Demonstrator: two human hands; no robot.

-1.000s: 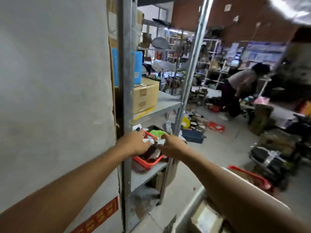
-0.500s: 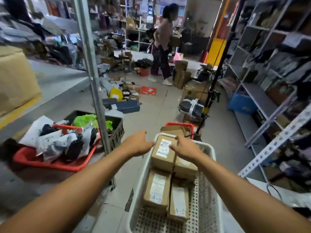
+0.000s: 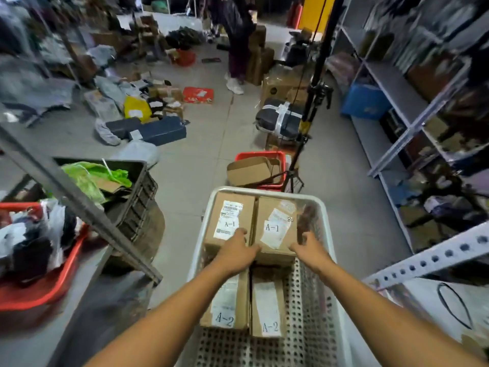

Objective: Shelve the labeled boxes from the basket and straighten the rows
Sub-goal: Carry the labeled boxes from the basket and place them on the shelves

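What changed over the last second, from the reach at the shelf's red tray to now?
Both hands left the shelf and came down into the white basket. The left hand now lies across the near end of the left A-1 box; the right hand takes the right A-1 box at its near right corner. All four boxes, both A-2 boxes included, sit as half a second ago.

Dim, flat indoor light, no hard shadows, wide-angle bend w/ shelf rails (image 3: 434, 256) bowed at edges, motion blur on left bins (image 3: 34, 295) & far clutter, center box labels (image 3: 229, 224) fairly sharp, muted colors
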